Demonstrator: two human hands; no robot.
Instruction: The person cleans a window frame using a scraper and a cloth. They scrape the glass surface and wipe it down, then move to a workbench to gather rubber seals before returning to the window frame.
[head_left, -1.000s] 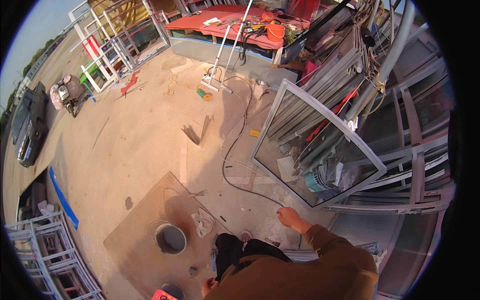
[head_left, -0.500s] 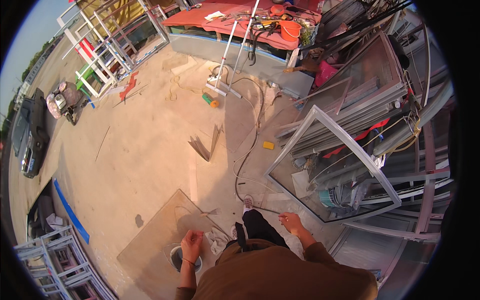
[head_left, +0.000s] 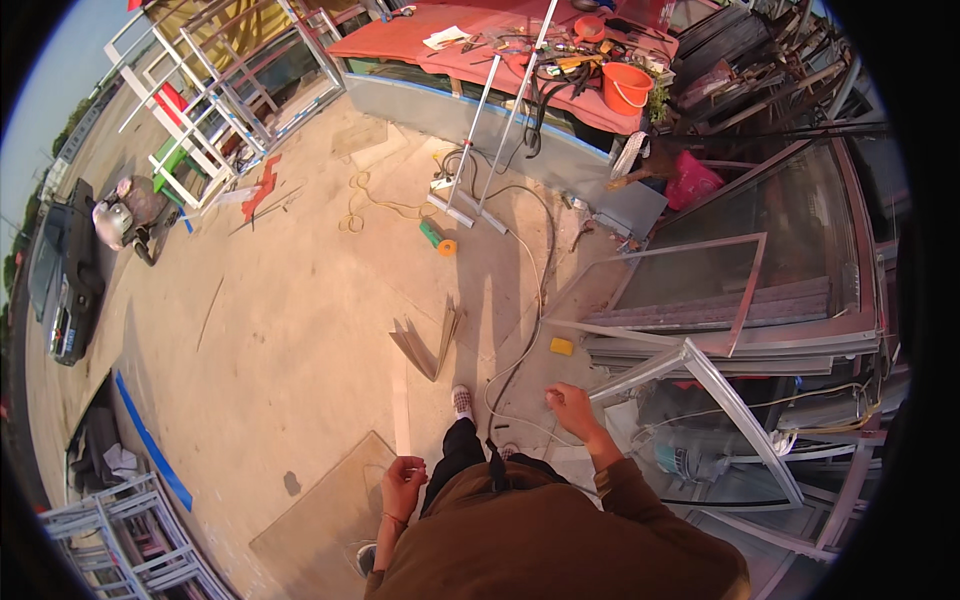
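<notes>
1. Low over the floor (head_left: pixel 290 330), beside the brown shirt (head_left: pixel 560 550): left hand (head_left: pixel 400 485), with thumb and fingers drawn together; cannot tell whether closed on anything.
2. Slightly farther ahead, at the right: right hand (head_left: pixel 572 408), with fingers curled into a loose fist.
3. Near that fist: silver metal frame (head_left: pixel 735 412), tilted at the floor's right edge among stacked panes (head_left: pixel 800 235); touching the hand or apart, cannot tell.
4. Near the left hand: flat brown sheet (head_left: pixel 335 500), lying on the floor, partly hidden by the forearm.
5. At the floor's near left corner: piled metal frames (head_left: pixel 130 545), with a blue strip (head_left: pixel 153 442) just beyond.
6. Ahead of both hands, mid-floor: checked shoe (head_left: pixel 462 402), then a V-shaped folded sheet (head_left: pixel 413 350); to its right, a yellow block (head_left: pixel 561 346) beside a black cable (head_left: pixel 549 250).
7. Farther: green-and-orange tool (head_left: pixel 447 247), near the feet of two white poles (head_left: pixel 474 130).
8. At the floor's far edge: red-covered worktop (head_left: pixel 390 40), with an orange bucket (head_left: pixel 625 92) by its near right corner and jumbled tools (head_left: pixel 570 62) to the left.
9. Along the floor's left side: scooter (head_left: pixel 112 222) and dark vehicle (head_left: pixel 72 280).
</notes>
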